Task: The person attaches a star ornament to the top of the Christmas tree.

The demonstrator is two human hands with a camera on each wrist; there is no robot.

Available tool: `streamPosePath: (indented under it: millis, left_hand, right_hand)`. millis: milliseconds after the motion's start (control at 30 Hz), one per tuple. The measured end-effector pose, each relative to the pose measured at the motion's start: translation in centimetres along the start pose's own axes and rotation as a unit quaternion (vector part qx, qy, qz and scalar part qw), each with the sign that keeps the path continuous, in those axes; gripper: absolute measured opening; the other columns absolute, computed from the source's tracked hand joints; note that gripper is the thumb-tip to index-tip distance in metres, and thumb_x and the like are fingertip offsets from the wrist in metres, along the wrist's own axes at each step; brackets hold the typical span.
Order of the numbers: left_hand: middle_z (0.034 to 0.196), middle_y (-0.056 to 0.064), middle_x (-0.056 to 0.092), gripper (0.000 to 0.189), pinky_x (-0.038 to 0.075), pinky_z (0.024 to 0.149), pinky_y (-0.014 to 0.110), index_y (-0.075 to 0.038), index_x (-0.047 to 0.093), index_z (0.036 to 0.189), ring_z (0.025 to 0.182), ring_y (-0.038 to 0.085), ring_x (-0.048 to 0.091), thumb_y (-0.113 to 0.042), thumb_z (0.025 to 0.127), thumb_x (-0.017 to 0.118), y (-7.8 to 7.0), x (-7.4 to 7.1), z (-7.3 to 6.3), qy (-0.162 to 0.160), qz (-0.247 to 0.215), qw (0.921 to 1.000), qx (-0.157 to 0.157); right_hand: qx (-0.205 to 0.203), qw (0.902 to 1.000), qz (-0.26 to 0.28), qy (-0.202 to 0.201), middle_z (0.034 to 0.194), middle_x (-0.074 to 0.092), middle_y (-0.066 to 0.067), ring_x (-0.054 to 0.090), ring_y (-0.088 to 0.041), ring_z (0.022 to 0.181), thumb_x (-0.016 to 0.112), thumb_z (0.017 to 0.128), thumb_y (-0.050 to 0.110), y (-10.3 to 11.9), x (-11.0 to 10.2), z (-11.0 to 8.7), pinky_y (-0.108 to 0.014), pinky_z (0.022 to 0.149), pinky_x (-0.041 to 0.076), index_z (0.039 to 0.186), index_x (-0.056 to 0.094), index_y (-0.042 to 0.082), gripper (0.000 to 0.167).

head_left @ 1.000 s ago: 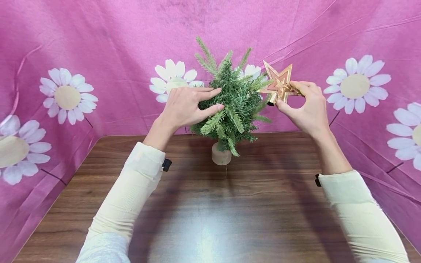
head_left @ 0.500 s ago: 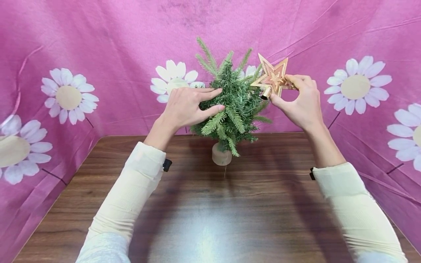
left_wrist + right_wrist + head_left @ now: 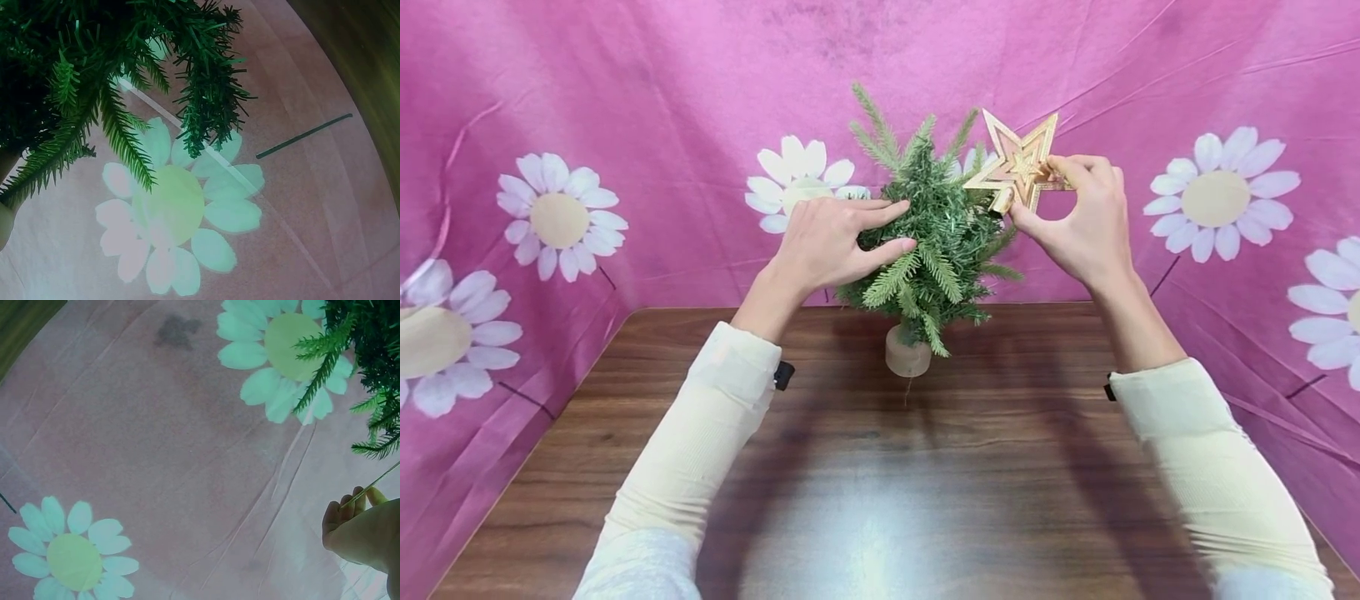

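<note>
A small artificial Christmas tree (image 3: 943, 225), green with a pale round base (image 3: 908, 352), is at the middle of the head view. My left hand (image 3: 827, 242) holds its left side. Thumb and index finger lie on the front branches; the other fingers are partly hidden by foliage. At the tree's upper right, my right hand (image 3: 1082, 221) pinches a gold star tree topper (image 3: 1021, 162) between thumb and fingers. Its short socket (image 3: 1002, 200) points down and left, in front of the outer branches. In the right wrist view only part of the right hand (image 3: 350, 522) shows.
A dark wooden table (image 3: 865, 483) spreads below the arms. Pink cloth (image 3: 700, 75) with white daisies surrounds it at the back and sides. A thin thread (image 3: 907, 392) hangs near the tree's base.
My right hand has moved left and slightly up with the star, which now overlaps the tree's right branches and faces the head camera more. The left hand stays in place; the thread has swung left.
</note>
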State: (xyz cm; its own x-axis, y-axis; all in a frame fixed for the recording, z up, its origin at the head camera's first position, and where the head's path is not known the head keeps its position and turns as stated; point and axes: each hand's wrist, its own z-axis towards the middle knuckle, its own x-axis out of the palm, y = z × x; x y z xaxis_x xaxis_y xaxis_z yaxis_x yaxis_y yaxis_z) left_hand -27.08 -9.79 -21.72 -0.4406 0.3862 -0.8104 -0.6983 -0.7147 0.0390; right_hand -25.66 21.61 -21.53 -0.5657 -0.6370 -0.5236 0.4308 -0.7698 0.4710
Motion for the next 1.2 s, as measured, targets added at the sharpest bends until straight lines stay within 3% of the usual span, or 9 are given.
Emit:
streamPosePath:
  millis: [133,400,1200]
  left_hand:
    - [0.130,-0.004,0.068,0.057,0.028,0.042,0.032,-0.033,0.063,0.139,0.046,0.012,0.025,-0.067,0.094,0.054,0.1,0.0,0.0,-0.001,0.004,1.0000,-0.001]
    - [0.131,-0.004,0.068,0.057,0.029,0.043,0.033,-0.034,0.062,0.140,0.047,0.013,0.028,-0.067,0.094,0.053,0.0,0.0,0.2,0.003,0.003,1.0000,0.000]
    - [0.130,-0.003,0.068,0.057,0.028,0.043,0.032,-0.035,0.062,0.140,0.047,0.012,0.028,-0.068,0.094,0.055,0.1,-0.1,0.2,0.013,0.002,0.9999,-0.003]
  right_hand:
    - [0.011,0.9999,-0.004,0.006,0.130,0.056,-0.018,0.043,-0.030,0.115,0.081,0.078,0.034,0.6,0.3,0.6,-0.044,0.095,0.033,0.134,0.065,0.004,0.065]
    - [0.002,0.9998,-0.007,-0.021,0.126,0.057,-0.018,0.042,-0.028,0.114,0.080,0.078,0.032,1.1,0.5,2.0,-0.038,0.096,0.033,0.131,0.067,0.003,0.062]
    - [0.028,0.9986,-0.039,-0.023,0.133,0.053,-0.009,0.039,-0.020,0.123,0.078,0.080,0.042,3.9,2.1,4.7,-0.033,0.099,0.035,0.137,0.063,0.009,0.067]
